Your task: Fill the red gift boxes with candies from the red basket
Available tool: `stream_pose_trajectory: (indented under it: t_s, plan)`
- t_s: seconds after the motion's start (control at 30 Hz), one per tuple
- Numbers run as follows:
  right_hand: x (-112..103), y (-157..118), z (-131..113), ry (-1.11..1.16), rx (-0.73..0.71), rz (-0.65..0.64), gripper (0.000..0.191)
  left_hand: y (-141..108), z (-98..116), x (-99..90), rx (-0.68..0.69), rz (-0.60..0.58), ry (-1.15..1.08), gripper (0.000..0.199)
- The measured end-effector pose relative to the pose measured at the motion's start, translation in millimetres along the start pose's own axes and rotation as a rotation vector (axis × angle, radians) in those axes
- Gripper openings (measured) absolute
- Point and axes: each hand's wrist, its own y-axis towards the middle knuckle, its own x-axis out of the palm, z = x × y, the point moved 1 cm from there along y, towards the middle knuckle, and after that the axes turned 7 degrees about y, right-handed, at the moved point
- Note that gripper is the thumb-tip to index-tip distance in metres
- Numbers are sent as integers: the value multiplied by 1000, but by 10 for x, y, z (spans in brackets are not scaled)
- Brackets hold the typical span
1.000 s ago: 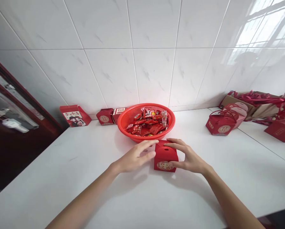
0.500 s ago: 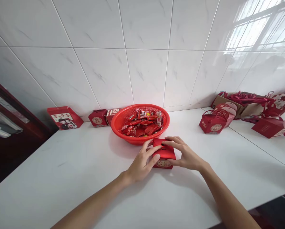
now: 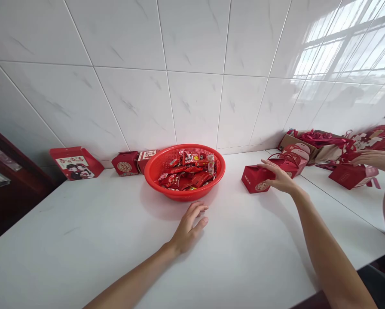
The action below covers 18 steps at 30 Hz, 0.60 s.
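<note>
A closed red gift box [image 3: 253,178] with a gold round emblem stands on the white counter, right of the basket. My right hand [image 3: 279,177] grips its right side, fingers over the top edge and thumb at the front. My left hand [image 3: 189,227] hovers low in front of the red plastic basket [image 3: 152,178], fingers loosely curved and apart, holding nothing. Wrapped candies [image 3: 192,171] in red wrappers lie inside that basket. Just behind my right hand stand more red gift boxes [image 3: 295,156], one with a ribbon handle.
At the right, another person's hand [image 3: 377,159] reaches over a red box [image 3: 350,175]. A cardboard box [image 3: 284,140] of red ribbons stands by the tiled wall. Back left are a photo-printed box [image 3: 76,165] and two smaller red boxes [image 3: 126,164].
My right hand has moved the gift box from in front of the basket to its right. My left hand has come off that box. Another person's hand has appeared at right.
</note>
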Motion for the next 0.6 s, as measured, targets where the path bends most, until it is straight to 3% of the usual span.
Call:
stream_pose_trajectory:
  t_s: [0.1,0.17,0.27,0.33,0.4,0.6]
  plan:
    - [162,-91,-156,-152,-125,135,68,-6,37,-13,-12,11,-9,35]
    - [391,-188,-335,-198,-248,160,56,-8,45,-22,-29,18,-12,33]
    - [814,-287,-543,-229,-363,23,45,-5,27,-25,-38,27,-9,33]
    - [1038,-279,-553,-247,-243,-49,45,-2,11,-22,-29,31,-3,34]
    - [1157,-213,-467,-255,-110,-37,48,1,1,-18,-19,38,2,33]
    - [1105,91,-54,-250,30,103,42,14,-17,2,21,48,7,31]
